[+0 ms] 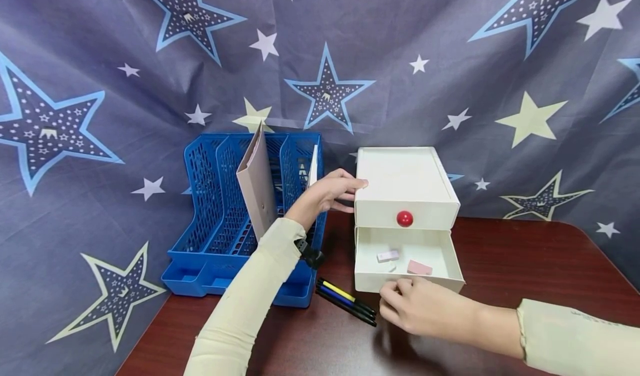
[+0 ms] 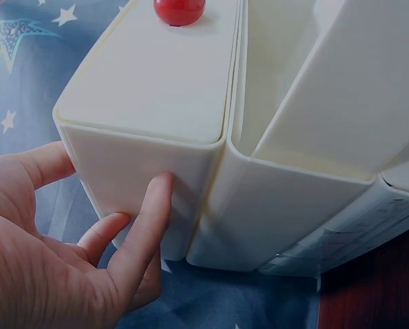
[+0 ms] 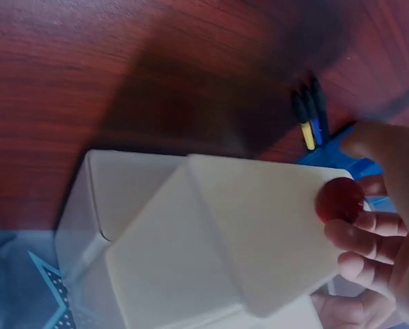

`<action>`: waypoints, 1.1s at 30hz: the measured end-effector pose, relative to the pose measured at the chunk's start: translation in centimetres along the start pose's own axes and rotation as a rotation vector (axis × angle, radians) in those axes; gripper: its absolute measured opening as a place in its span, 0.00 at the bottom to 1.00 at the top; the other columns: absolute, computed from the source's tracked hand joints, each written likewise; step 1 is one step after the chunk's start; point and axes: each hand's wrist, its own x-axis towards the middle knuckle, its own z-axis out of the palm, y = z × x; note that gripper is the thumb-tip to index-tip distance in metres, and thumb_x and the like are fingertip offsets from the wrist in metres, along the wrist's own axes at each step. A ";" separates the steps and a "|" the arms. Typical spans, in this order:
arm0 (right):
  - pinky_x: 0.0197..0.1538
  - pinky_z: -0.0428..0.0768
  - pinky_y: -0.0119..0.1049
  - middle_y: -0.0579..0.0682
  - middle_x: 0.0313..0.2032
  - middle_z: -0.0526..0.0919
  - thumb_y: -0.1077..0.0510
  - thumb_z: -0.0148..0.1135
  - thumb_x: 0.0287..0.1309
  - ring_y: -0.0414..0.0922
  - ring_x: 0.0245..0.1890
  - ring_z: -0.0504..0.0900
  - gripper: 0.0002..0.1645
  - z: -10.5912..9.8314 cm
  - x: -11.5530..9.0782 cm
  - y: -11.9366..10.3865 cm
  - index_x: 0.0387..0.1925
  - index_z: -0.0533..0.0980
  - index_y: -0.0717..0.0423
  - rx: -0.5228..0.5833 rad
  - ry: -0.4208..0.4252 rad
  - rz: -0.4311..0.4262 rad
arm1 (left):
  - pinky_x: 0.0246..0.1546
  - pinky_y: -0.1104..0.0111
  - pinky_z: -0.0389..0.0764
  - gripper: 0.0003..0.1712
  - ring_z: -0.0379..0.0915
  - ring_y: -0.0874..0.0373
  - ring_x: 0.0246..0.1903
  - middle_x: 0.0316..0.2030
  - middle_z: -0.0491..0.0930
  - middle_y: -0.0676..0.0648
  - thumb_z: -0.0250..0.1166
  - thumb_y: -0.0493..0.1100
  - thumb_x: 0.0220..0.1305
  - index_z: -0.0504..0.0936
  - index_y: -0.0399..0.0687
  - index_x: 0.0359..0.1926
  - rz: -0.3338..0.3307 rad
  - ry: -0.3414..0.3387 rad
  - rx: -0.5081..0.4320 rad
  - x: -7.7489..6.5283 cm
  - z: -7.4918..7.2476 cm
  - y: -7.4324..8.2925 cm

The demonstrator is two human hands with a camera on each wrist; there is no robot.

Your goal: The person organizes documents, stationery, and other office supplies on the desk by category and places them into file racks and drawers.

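Note:
A white drawer cabinet (image 1: 400, 176) stands on the table. Its upper drawer, with a red knob (image 1: 404, 218), is in; the lower drawer (image 1: 367, 281) is pulled out. In it lie a pink eraser (image 1: 419, 267), a pale purple-and-white eraser (image 1: 388, 256) and a small white piece (image 1: 392, 267). My left hand (image 1: 337, 190) rests against the cabinet's left side, thumb on the top edge, fingers (image 2: 153, 205) pressing the side wall. My right hand (image 1: 425, 306) is at the lower drawer's front; curled fingers (image 3: 355, 236) hold its red knob (image 3: 340, 199).
Left of the cabinet stands a blue file rack (image 1: 202, 198) holding a beige folder (image 1: 257, 181) and a white item (image 1: 313, 165). Several pens (image 1: 345, 301) lie on the dark red-brown table (image 1: 540, 265) near the drawer. A star-patterned cloth (image 1: 400, 104) hangs behind.

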 end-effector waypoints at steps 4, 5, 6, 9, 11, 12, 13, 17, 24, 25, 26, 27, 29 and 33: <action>0.17 0.67 0.32 0.53 0.33 0.70 0.70 0.30 0.62 0.45 0.21 0.67 0.22 0.6 -0.2 -0.4 0.33 0.72 0.54 -0.003 0.007 0.037 | 0.58 0.47 0.82 0.21 0.76 0.42 0.62 0.61 0.75 0.38 0.68 0.49 0.69 0.68 0.47 0.52 0.002 -0.003 0.001 -0.1 0.0 0.0; 0.16 0.66 0.32 0.52 0.32 0.69 0.71 0.27 0.62 0.45 0.21 0.67 0.23 0.7 -0.1 -0.4 0.31 0.72 0.54 -0.002 0.014 0.048 | 0.58 0.47 0.83 0.21 0.76 0.42 0.62 0.61 0.75 0.38 0.68 0.50 0.69 0.68 0.47 0.52 0.003 -0.003 0.001 -0.1 0.0 0.0; 0.15 0.65 0.31 0.52 0.32 0.69 0.71 0.25 0.63 0.45 0.21 0.66 0.25 0.8 -0.1 -0.5 0.30 0.72 0.55 0.001 0.021 0.058 | 0.57 0.47 0.83 0.21 0.76 0.42 0.62 0.61 0.75 0.38 0.68 0.50 0.69 0.68 0.47 0.53 0.004 -0.003 0.002 -0.1 0.0 0.1; 0.15 0.62 0.30 0.52 0.32 0.67 0.72 0.24 0.64 0.44 0.22 0.65 0.26 1.0 0.0 -0.6 0.28 0.71 0.55 0.004 0.023 0.073 | 0.55 0.49 0.85 0.21 0.76 0.43 0.62 0.61 0.75 0.38 0.68 0.50 0.69 0.68 0.47 0.53 0.007 -0.002 0.009 -0.1 0.0 0.1; 0.16 0.61 0.30 0.52 0.33 0.66 0.72 0.24 0.63 0.44 0.23 0.63 0.25 1.1 0.0 -0.5 0.28 0.70 0.54 0.005 0.009 0.070 | 0.52 0.51 0.87 0.22 0.76 0.43 0.61 0.61 0.75 0.38 0.68 0.50 0.69 0.68 0.47 0.53 0.008 0.000 0.017 -0.1 -0.1 0.1; 0.16 0.60 0.30 0.52 0.33 0.66 0.72 0.24 0.63 0.44 0.23 0.62 0.25 1.1 0.0 -0.5 0.28 0.70 0.54 0.004 0.002 0.067 | 0.51 0.52 0.87 0.22 0.76 0.43 0.61 0.61 0.75 0.38 0.68 0.50 0.69 0.68 0.47 0.53 0.010 0.001 0.020 0.0 -0.1 0.1; 0.16 0.60 0.30 0.52 0.33 0.65 0.72 0.25 0.62 0.44 0.23 0.62 0.24 1.1 0.0 -0.5 0.28 0.70 0.54 0.003 -0.004 0.065 | 0.51 0.52 0.87 0.22 0.76 0.43 0.61 0.61 0.75 0.38 0.68 0.50 0.69 0.68 0.47 0.53 0.010 0.001 0.021 0.0 -0.1 0.0; 0.16 0.58 0.30 0.51 0.32 0.64 0.71 0.26 0.61 0.43 0.23 0.61 0.23 1.3 0.1 -0.4 0.28 0.70 0.55 -0.011 -0.003 0.047 | 0.55 0.48 0.85 0.22 0.75 0.42 0.62 0.61 0.74 0.38 0.68 0.50 0.69 0.68 0.47 0.53 0.010 -0.003 0.010 0.1 -0.1 -0.1; 0.16 0.59 0.30 0.51 0.34 0.66 0.72 0.27 0.62 0.43 0.23 0.62 0.23 1.7 0.1 -0.1 0.30 0.70 0.55 -0.005 0.010 0.027 | 0.59 0.45 0.81 0.22 0.75 0.41 0.62 0.60 0.74 0.37 0.68 0.50 0.69 0.68 0.47 0.52 0.011 -0.002 -0.005 0.1 -0.2 -0.2; 0.16 0.59 0.30 0.51 0.34 0.66 0.72 0.27 0.62 0.42 0.22 0.62 0.23 1.7 0.1 -0.1 0.30 0.70 0.55 -0.004 0.011 0.025 | 0.58 0.45 0.82 0.22 0.75 0.41 0.62 0.60 0.74 0.37 0.68 0.50 0.69 0.67 0.47 0.52 0.012 -0.003 -0.003 0.1 -0.2 -0.2; 0.17 0.59 0.30 0.51 0.34 0.67 0.72 0.27 0.61 0.42 0.22 0.61 0.23 1.7 0.1 0.0 0.30 0.70 0.55 -0.002 0.012 0.025 | 0.58 0.46 0.82 0.22 0.75 0.42 0.62 0.60 0.75 0.37 0.68 0.50 0.69 0.67 0.47 0.52 0.013 -0.004 -0.003 0.1 -0.2 -0.2; 0.17 0.59 0.30 0.51 0.34 0.67 0.72 0.28 0.61 0.42 0.22 0.61 0.22 1.7 0.1 0.0 0.30 0.70 0.55 0.000 0.013 0.024 | 0.58 0.46 0.82 0.22 0.75 0.42 0.62 0.60 0.75 0.37 0.68 0.50 0.68 0.67 0.47 0.52 0.014 -0.005 -0.003 0.1 -0.2 -0.2; 0.17 0.59 0.30 0.51 0.34 0.67 0.72 0.28 0.61 0.42 0.22 0.61 0.23 1.7 0.1 0.0 0.30 0.71 0.54 0.005 0.013 0.021 | 0.57 0.47 0.83 0.22 0.76 0.42 0.62 0.61 0.75 0.37 0.68 0.50 0.68 0.67 0.47 0.52 0.013 -0.008 -0.004 0.2 -0.2 -0.2; 0.18 0.59 0.30 0.50 0.34 0.67 0.71 0.29 0.60 0.42 0.23 0.61 0.22 1.6 0.1 0.2 0.31 0.72 0.54 0.013 0.006 0.011 | 0.56 0.48 0.84 0.22 0.75 0.42 0.62 0.61 0.75 0.38 0.68 0.50 0.69 0.67 0.48 0.52 0.010 -0.007 -0.004 0.3 -0.1 -0.3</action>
